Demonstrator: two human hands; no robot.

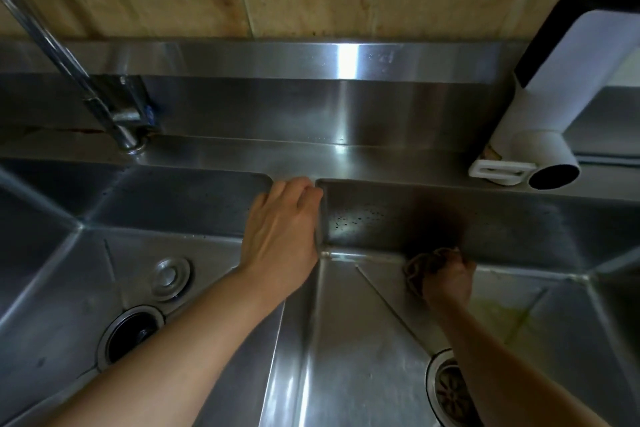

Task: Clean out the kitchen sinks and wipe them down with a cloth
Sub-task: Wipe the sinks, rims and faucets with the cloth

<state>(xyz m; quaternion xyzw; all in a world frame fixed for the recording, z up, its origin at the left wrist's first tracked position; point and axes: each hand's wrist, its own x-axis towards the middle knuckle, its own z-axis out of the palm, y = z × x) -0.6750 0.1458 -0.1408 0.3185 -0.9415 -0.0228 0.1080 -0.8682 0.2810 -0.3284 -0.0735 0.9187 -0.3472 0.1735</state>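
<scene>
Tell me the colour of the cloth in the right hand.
Brownish tan cloth, seen dimly in the head view.

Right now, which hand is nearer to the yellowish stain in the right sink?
Right. The right hand, gripping the cloth, is just beside the stain; the left hand rests on the divider.
</scene>
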